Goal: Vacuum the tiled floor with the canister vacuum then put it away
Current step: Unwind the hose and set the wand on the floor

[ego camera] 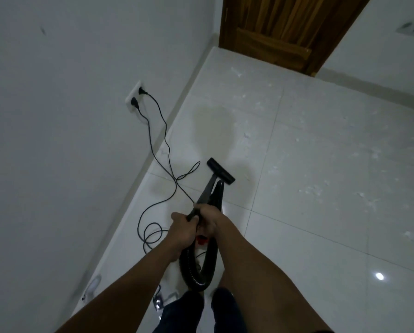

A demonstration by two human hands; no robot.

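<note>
Both hands grip the upper end of the vacuum's black wand (212, 191): my left hand (183, 227) sits just left of my right hand (207, 218). The wand slopes forward and down to a black floor nozzle (220, 170) resting on the white tiled floor (321, 188). A black ribbed hose (196, 267) loops down below my hands. A red part of the canister (202, 240) shows under my hands; the rest of it is hidden. White dust specks lie scattered over the tiles to the right.
A black power cord (162, 140) runs from a wall socket (135, 97) on the left wall and coils on the floor near my left arm. A wooden door (285, 27) stands ahead. My legs (194, 313) are at the bottom. Small objects lie by the left skirting.
</note>
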